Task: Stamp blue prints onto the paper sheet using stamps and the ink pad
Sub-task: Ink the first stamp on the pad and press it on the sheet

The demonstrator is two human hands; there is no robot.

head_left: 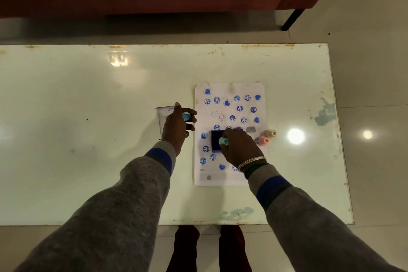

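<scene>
Step in hand: inking. The right hand point(239, 147) is closed around a teal stamp point(223, 141), which it presses down on the dark blue ink pad point(216, 142). The pad, a small square block, sits on the paper sheet point(229, 133) itself, about mid-sheet. The left hand point(179, 127) hovers just left of the sheet, fingers curled around a light-blue stamp point(186, 116) (face hidden, so I cannot tell if it is inked).

Judgement: the sheet is well filled, with roughly 25 blue prints showing, round smiley faces and solid hearts; 2 near the centre are faint outlines only. Next move calls for lifting the teal stamp straight up, carrying it to a bare patch (lower left or upper centre look free), and pressing flat and evenly to avoid another pale print.

Materials: the stamps appear to be smooth plastic with knob-like handles. A pink stamp point(263, 140) and a beige stamp point(271, 133) lie on their sides at the sheet's right edge. The table point(88, 95) is glossy, pale, chipped at its edges.
</scene>
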